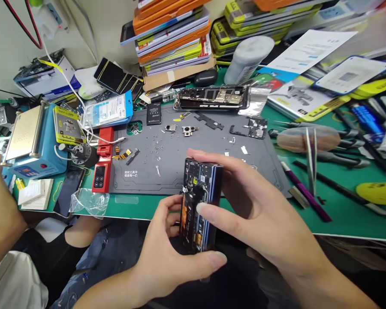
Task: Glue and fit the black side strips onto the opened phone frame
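Note:
An opened smartphone (193, 206) is held up over the bench's front edge, its circuit boards and orange flex cables bare. My left hand (167, 249) grips its lower part, fingers behind the left side and thumb across the bottom. My right hand (254, 210) is closed round the right side and top, its thumb pressing near the blue-edged frame. Behind the phone lies a grey work mat (176, 167) with several tiny screws. On it are camera modules (189, 130), a battery (154, 113), a black bracket (249, 128) and another opened phone (212, 99).
A red device (102, 171) and a blue machine (38, 141) stand left. Tweezers (312, 159), a purple-handled tool (305, 191) and screwdrivers lie right. Stacked boxes (173, 38) and a white bottle (248, 58) stand behind. Another person's arm (1, 210) is at the far left.

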Motion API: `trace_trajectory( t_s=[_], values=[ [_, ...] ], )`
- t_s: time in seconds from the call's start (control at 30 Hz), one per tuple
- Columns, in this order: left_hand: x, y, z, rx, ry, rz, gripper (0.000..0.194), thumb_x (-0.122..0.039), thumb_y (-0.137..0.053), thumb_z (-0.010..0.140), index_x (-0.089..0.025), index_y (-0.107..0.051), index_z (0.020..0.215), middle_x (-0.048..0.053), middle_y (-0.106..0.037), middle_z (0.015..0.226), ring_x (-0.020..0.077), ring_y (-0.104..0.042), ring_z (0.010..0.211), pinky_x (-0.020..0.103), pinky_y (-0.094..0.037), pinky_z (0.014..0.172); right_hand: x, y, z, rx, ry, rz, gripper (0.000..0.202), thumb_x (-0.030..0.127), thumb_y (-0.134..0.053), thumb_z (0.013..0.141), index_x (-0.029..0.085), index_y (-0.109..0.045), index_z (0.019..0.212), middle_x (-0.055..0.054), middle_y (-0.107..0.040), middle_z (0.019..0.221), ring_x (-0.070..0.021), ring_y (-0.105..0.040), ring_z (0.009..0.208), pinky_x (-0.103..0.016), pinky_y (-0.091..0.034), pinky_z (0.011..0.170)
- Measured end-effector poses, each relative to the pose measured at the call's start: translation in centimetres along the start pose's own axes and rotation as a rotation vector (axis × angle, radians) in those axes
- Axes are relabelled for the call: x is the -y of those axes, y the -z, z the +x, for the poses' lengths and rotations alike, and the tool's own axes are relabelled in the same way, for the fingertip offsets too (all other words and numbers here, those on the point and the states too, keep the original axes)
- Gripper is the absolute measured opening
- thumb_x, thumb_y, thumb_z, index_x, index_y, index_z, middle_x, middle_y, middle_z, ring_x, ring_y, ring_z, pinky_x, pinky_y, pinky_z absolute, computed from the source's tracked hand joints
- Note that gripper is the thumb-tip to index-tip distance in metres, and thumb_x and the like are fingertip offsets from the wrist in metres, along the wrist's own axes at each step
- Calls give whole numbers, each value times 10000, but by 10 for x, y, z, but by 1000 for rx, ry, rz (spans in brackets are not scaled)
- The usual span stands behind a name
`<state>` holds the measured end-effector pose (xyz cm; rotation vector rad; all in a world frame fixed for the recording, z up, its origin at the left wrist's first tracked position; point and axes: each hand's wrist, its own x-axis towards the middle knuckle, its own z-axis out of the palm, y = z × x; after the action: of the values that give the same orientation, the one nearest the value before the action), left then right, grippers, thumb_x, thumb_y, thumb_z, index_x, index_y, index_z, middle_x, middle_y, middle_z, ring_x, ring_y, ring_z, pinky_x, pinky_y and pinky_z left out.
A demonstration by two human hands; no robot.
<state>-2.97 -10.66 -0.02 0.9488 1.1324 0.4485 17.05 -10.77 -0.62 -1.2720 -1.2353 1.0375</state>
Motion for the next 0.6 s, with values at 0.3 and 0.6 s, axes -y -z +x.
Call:
trace_trajectory(
  t_s=[0.3,0.6],
  values=[
    [10,3,3,83,45,-33,948,-483,-1043,669,-268,-560,1456,121,-614,1459,312,-705,1212,420,-548,976,4,-9,28,-254,-56,43,253,476,-740,1050,294,-812,889,-15,-846,1098,-276,-798,1180,-446,-634,1073],
    [11,11,23,559,117,-785,804,-689,-969,717,-201,-799,1333,131,-785,1234,299,-803,1066,379,-657,886,4,-2,29,-161,-141,410,493,727,-572,1094,322,-845,1159,-25,-811,1306,-246,-735,1334,-417,-604,1196]
  ],
)
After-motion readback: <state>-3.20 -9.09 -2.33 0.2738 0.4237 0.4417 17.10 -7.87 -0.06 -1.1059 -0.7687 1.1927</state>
